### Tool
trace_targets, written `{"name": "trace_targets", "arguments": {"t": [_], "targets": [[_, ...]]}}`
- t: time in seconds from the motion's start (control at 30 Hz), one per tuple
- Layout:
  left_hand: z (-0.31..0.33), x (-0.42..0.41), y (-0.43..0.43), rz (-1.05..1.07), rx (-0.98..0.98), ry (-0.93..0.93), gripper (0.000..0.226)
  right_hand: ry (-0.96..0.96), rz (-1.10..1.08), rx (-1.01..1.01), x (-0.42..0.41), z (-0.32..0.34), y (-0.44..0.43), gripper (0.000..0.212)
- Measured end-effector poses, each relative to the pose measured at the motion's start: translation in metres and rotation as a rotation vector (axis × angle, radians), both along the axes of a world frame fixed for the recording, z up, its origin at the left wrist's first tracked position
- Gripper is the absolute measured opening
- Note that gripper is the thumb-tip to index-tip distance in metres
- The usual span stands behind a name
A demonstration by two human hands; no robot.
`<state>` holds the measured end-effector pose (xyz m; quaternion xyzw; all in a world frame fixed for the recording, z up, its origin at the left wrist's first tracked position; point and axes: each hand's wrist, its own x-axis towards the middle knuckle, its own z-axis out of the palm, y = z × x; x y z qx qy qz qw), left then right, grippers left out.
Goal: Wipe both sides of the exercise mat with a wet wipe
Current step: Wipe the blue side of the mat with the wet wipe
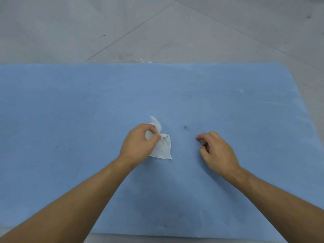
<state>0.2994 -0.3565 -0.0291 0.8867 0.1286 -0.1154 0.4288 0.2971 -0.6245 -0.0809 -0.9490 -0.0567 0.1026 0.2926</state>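
Observation:
A blue exercise mat [70, 111] lies flat on the floor and fills most of the view. My left hand [137, 142] grips a white wet wipe [162, 148] near the mat's middle; one corner of the wipe sticks up above my fingers and the rest hangs down over the mat. My right hand [216, 149] hovers just to the right of it, fingers loosely curled, holding nothing. A small dark mark [185, 127] sits on the mat between and beyond the two hands.
Grey tiled floor [157, 32] stretches beyond the mat's far edge. A scrap of clear plastic [146, 60] lies on the floor right at that edge. The mat's right edge runs diagonally at the right of the view.

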Motion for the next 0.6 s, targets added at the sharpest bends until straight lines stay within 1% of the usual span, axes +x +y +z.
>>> {"name": "trace_targets", "arguments": {"t": [0.07,0.13,0.2,0.27,0.3,0.33,0.4,0.5,0.6], "targets": [[-0.004,-0.009,-0.016,-0.175,0.036,-0.049,0.015,-0.025,0.036,-0.011,-0.002,-0.003,-0.004,0.030],[-0.009,-0.018,-0.021,-0.218,0.077,-0.162,0.016,-0.080,0.072,-0.024,-0.002,-0.006,-0.010,0.029],[-0.016,-0.022,-0.017,-0.263,0.199,-0.285,0.019,-0.186,0.074,-0.055,-0.002,-0.009,-0.019,0.030],[-0.030,-0.022,-0.009,-0.377,0.349,-0.388,0.036,-0.292,0.072,-0.099,0.000,-0.017,-0.030,0.036],[-0.038,-0.022,-0.005,-0.443,0.409,-0.390,0.048,-0.307,0.077,-0.132,0.001,-0.022,-0.036,0.043],[-0.044,-0.022,-0.003,-0.506,0.464,-0.353,0.059,-0.289,0.079,-0.173,0.002,-0.026,-0.041,0.051],[-0.054,-0.024,-0.003,-0.620,0.533,-0.262,0.071,-0.235,0.077,-0.249,0.002,-0.032,-0.047,0.062],[-0.065,-0.032,-0.003,-0.770,0.578,-0.255,0.069,-0.217,0.082,-0.339,-0.002,-0.034,-0.046,0.066],[-0.072,-0.035,0.002,-0.795,0.640,-0.268,0.065,-0.195,0.079,-0.383,-0.002,-0.031,-0.045,0.066]]}}
